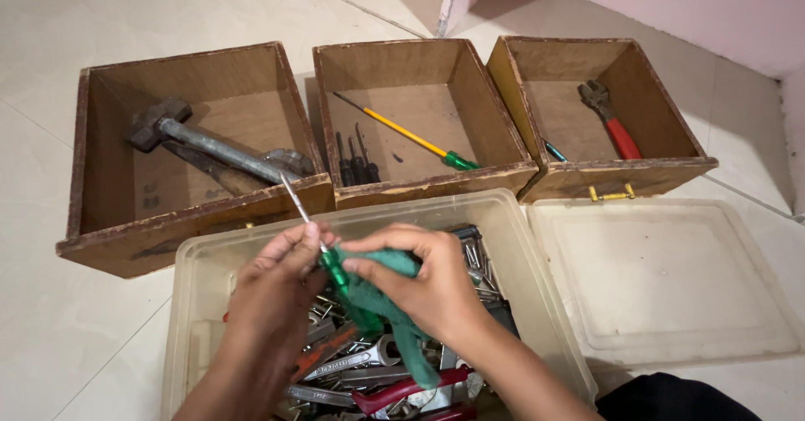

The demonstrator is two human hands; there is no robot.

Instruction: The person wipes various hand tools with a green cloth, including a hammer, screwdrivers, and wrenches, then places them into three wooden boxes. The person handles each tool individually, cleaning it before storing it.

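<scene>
Step in hand: a small screwdriver [317,235] with a green handle was being wiped with a green cloth [381,299], as far as could be judged from the grip; the work appeared to be mid-way.
Left hand: the left hand [281,291] was closed on the metal shaft of the screwdriver, at centre frame, the tip pointed toward the upper left.
Right hand: the right hand [419,278] was closed on the cloth, which was wrapped about the green handle and hung down over the tools.
Place of the thing: the screwdriver was held above the clear plastic bin [545,304], which was filled with wrenches and pliers.
Next move: a firm hold on the shaft would be called for while the cloth is drawn along the handle; the tip should be kept off the box edge just beyond it.
Edges: three open wooden boxes lay along the top of the frame: the left box [84,161] with a hammer [210,148], the middle box [470,94] with a yellow screwdriver [402,133], the right box [654,85] with a red-handled wrench [612,123].
Open room: the bin lid [662,278] lay flat at the right on the tiled floor [50,52].
</scene>
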